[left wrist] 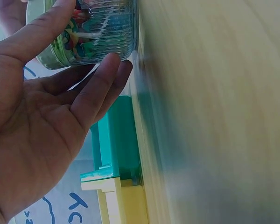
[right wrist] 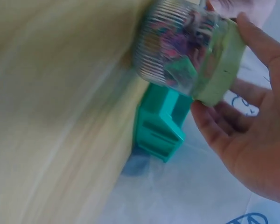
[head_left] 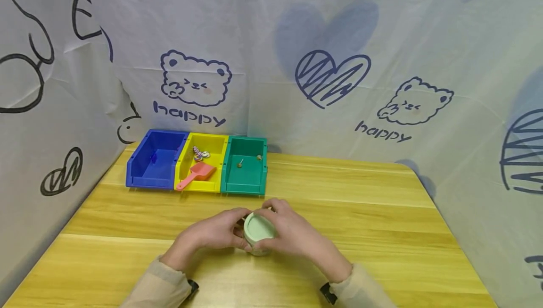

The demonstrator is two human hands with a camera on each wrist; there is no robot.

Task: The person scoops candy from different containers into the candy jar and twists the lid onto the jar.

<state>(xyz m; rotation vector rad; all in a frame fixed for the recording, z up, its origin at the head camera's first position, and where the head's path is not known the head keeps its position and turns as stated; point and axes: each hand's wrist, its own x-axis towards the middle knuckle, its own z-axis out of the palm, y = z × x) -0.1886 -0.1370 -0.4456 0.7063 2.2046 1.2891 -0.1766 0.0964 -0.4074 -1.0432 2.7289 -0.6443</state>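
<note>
A ribbed clear jar (left wrist: 105, 35) with a pale green lid (head_left: 259, 228) stands upright on the wooden table, in front of the person. Small colourful pieces show through its wall in both wrist views. From the left side, my left hand (head_left: 218, 229) holds the jar, thumb and fingers around its upper part. My right hand (head_left: 292, 230) grips the lid from the right, with its thumb at the near edge and its fingers at the far edge. In the right wrist view the lid sits on the jar's mouth.
Behind the jar, to the left, stand a blue bin (head_left: 149, 181), a yellow bin (head_left: 208, 185) and a green bin (head_left: 243, 188) side by side. A pink scoop (head_left: 201, 172) and small candies (head_left: 198, 155) lie in the yellow one. Printed cloth hangs around the table (head_left: 360, 195).
</note>
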